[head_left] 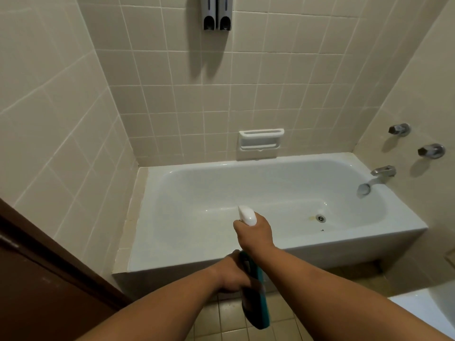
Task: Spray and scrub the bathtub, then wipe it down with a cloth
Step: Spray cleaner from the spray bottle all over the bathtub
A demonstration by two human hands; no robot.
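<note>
A white bathtub (384, 238) fills the middle of the view, with a drain (320, 218) on its floor towards the right. My right hand (254, 232) grips the white trigger head (247, 215) of a spray bottle, nozzle pointing into the tub. The bottle's teal body (257, 301) hangs below, in front of the tub's near rim. My left hand (232, 274) holds that body from the left side. No cloth or scrubber is visible.
A tub spout (374, 179) and two wall taps (400, 129) (431, 151) sit on the right wall. A soap dish (261, 140) is set in the back wall, with a dispenser (216, 13) above. A brown door (49, 279) stands at the left. Tiled floor (221, 318) lies below.
</note>
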